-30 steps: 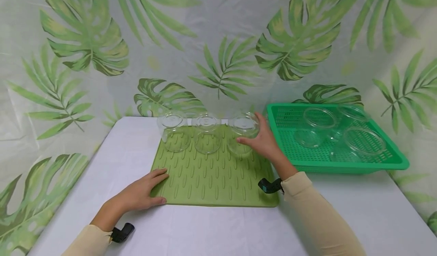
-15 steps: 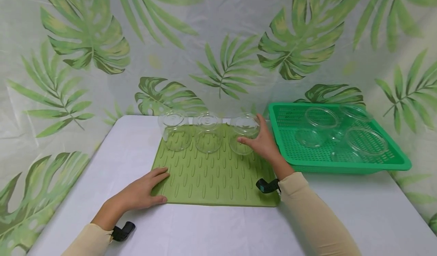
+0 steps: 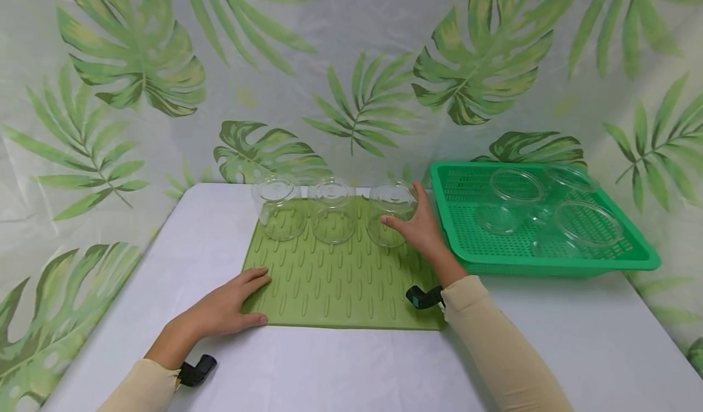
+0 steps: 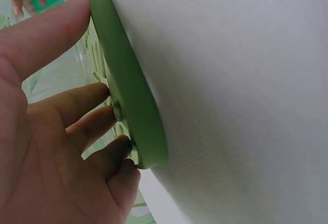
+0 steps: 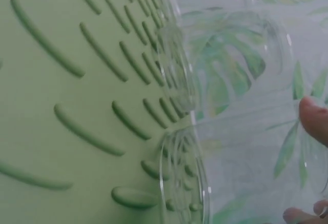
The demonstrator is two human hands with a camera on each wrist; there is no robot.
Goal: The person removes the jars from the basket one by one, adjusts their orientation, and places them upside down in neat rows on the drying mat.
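On the green ridged mat, clear glass cups stand in a row along the far side, seemingly mouth down. These are the left cup, the middle cup and the right cup. My right hand grips the right cup from its right side, thumb in front and fingers behind. Its thumb shows on the glass wall in the right wrist view, where the rim meets the mat. My left hand rests at the mat's left edge; in the left wrist view its fingertips touch that edge.
A green plastic basket stands at the right, near the mat. Inside are a front glass cup and two others behind it, with mouths upward. White cloth covers the table, and a leaf-patterned curtain hangs behind.
My right forearm has shifted slightly left while the hand stays at the right cup. The left hand and the other cups keep their places; the view shifts slightly.
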